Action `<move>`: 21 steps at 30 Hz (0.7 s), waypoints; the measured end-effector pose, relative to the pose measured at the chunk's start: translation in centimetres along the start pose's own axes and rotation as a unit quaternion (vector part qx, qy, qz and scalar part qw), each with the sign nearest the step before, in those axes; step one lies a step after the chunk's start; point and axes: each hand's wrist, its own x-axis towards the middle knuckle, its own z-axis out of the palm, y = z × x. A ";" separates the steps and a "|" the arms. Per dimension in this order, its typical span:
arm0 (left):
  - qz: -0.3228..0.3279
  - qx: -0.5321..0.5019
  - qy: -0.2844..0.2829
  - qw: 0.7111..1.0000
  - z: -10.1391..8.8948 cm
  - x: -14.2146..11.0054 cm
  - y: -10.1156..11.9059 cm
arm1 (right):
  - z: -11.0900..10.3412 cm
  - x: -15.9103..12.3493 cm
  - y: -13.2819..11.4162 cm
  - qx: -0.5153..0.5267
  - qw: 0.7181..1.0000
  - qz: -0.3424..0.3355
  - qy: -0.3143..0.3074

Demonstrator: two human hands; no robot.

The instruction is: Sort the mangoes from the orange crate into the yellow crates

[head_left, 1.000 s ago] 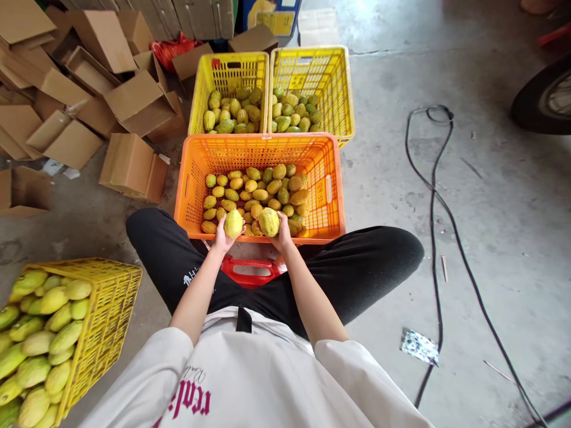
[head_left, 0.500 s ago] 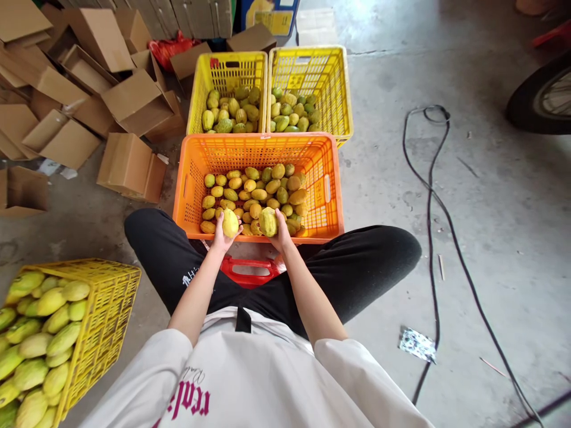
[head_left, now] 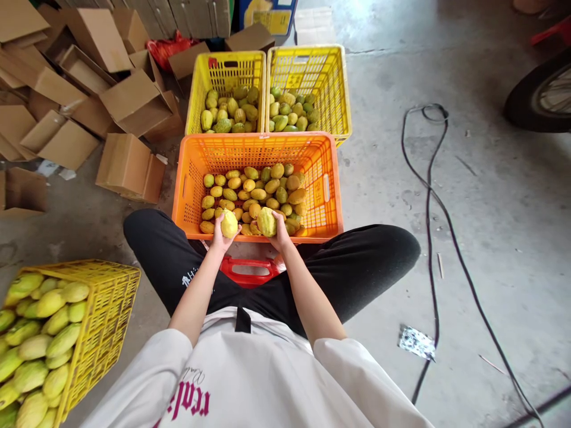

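Note:
Over the near rim of an orange crate (head_left: 257, 142), my left hand (head_left: 220, 239) is wrapped round a pale yellow melon (head_left: 229, 224). My right hand (head_left: 281, 236) grips a greener, ribbed melon (head_left: 266, 222) from its right side. The two fruits are apart, held at about the same height. Below and beyond them, many small yellow and green melons (head_left: 257, 194) lie on the floor of the orange crate, which stands just in front of my knees. Part of each hand's fingers is hidden behind its fruit.
Two yellow crates (head_left: 349, 113) with melons stand behind the orange one. Another yellow crate (head_left: 104, 321), heaped with bigger melons (head_left: 62, 339), is at my lower left. Cardboard boxes (head_left: 129, 166) are piled at the upper left. A black cable (head_left: 429, 190) and a wheel (head_left: 542, 95) are on the right.
The view has shifted very slightly. Both hands still hold the same melons in nearly the same place.

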 end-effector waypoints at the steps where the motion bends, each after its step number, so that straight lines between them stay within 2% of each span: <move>1: -0.004 0.007 -0.005 1.000 0.1 0.0 0.0 | 0.1 0.0 -0.1 -0.001 1.000 0.006 -0.001; 6: -0.051 0.032 -0.027 0.998 0.6 -0.4 0.3 | 0.6 -0.4 -0.2 0.006 0.999 0.029 -0.017; 11: -0.061 0.011 -0.024 0.998 0.9 -0.6 0.6 | 0.7 -0.4 -0.4 0.026 0.999 0.043 0.003; 16: -0.096 0.022 -0.020 0.995 1.0 -0.4 1.0 | 0.3 0.1 -0.3 0.032 0.999 0.027 0.028; 21: -0.084 0.017 -0.035 0.996 1.0 -0.6 1.1 | 0.3 -0.1 0.1 0.022 0.999 -0.011 0.039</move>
